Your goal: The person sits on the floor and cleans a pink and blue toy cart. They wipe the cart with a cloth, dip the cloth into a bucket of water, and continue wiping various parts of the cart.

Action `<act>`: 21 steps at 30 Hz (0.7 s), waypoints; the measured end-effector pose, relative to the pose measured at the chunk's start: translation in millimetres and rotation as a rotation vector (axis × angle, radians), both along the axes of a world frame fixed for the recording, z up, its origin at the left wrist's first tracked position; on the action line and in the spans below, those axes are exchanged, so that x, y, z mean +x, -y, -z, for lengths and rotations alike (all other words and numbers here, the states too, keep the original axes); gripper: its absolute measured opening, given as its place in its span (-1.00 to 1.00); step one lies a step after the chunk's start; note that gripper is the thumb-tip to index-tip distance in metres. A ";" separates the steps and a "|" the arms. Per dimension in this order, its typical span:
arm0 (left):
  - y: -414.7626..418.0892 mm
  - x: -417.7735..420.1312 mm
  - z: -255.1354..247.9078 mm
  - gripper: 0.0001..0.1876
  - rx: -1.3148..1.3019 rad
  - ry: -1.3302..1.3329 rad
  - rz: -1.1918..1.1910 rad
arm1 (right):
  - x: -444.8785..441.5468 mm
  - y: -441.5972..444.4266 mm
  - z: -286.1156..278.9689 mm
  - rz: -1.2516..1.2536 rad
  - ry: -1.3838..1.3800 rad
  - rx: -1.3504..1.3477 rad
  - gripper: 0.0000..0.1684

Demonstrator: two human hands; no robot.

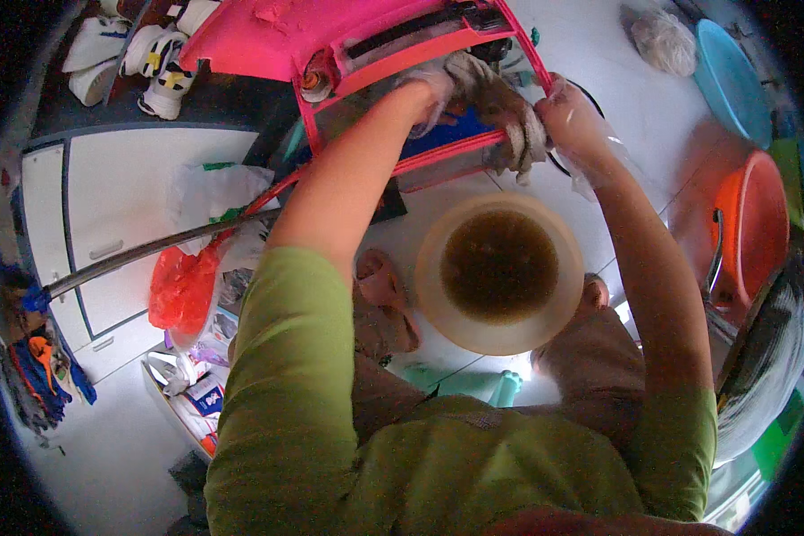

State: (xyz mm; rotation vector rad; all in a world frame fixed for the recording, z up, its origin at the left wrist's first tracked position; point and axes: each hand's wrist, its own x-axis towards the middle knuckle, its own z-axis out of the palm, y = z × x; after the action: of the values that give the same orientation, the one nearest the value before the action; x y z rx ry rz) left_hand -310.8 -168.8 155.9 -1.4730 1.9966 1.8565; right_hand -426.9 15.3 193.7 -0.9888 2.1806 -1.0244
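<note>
A bright pink plastic and metal frame [452, 155] stands before me, with a glossy pink panel [261, 33] at its upper left. My left hand [432, 100], in a thin clear plastic glove, reaches inside the frame and grips one end of a grey-brown rag [526, 130]; its fingertips are hidden. The rag drapes over the frame's near bar at the right. My right hand [569, 110], also in clear plastic, is closed around the frame's right side bar, beside the rag. Between my feet, a pale basin [435, 275] holds murky brown water [499, 264].
On the right are an orange basin [733, 214], a light blue basin [730, 80] and a bundled clear plastic bag [666, 43]. White shoes [167, 94] sit above a white cabinet [154, 194] at left. A metal pole [147, 254] crosses before it, near a red bag [181, 288].
</note>
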 end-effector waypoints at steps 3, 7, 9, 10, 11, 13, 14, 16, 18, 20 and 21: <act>-17.2 18.7 -40.6 -0.67 0.269 -0.177 -0.023 | 2.8 3.2 -6.8 -0.085 -0.071 0.039 -0.64; -46.7 4.6 -76.9 -0.56 -0.405 0.046 0.431 | 9.3 8.9 -15.7 -0.114 -0.063 0.169 -0.64; -72.4 -14.1 -101.2 -0.54 -0.729 0.351 0.693 | -3.1 8.2 6.4 -0.161 -0.190 0.238 -0.64; -73.8 -12.1 -97.9 -0.55 -0.671 0.287 0.630 | -0.9 8.2 4.6 -0.156 -0.185 0.234 -0.64; -74.2 -9.0 -90.8 -0.55 -0.612 0.223 0.567 | 1.6 8.8 3.4 -0.153 -0.178 0.229 -0.64; -73.8 -5.6 -78.7 -0.57 -0.547 0.074 0.498 | 6.7 4.8 -0.7 -0.055 -0.032 0.156 -0.63; -72.4 -7.6 -74.6 -0.57 -0.539 0.122 0.548 | 6.8 2.0 1.5 -0.043 -0.076 0.118 -0.65; -66.8 -13.9 -71.4 -0.59 -0.526 0.211 0.648 | 5.6 -0.9 5.3 -0.021 -0.168 0.040 -0.70; -48.3 -18.8 -18.7 -0.60 -0.563 0.191 0.697 | 6.9 3.0 5.5 -0.030 -0.120 0.039 -0.69; -24.8 -12.5 41.8 -0.62 -0.269 0.102 0.564 | 14.7 4.1 -9.5 -0.106 -0.058 0.106 -0.67; -13.4 0.3 58.9 -0.61 0.017 0.043 0.368 | 18.6 7.6 -4.5 -0.135 -0.021 0.057 -0.67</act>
State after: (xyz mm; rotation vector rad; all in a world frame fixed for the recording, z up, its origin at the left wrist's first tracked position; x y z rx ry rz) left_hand -310.5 -155.4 97.0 -1.0409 2.0552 1.6682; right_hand -408.3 7.7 198.2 -1.1087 2.1152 -0.8887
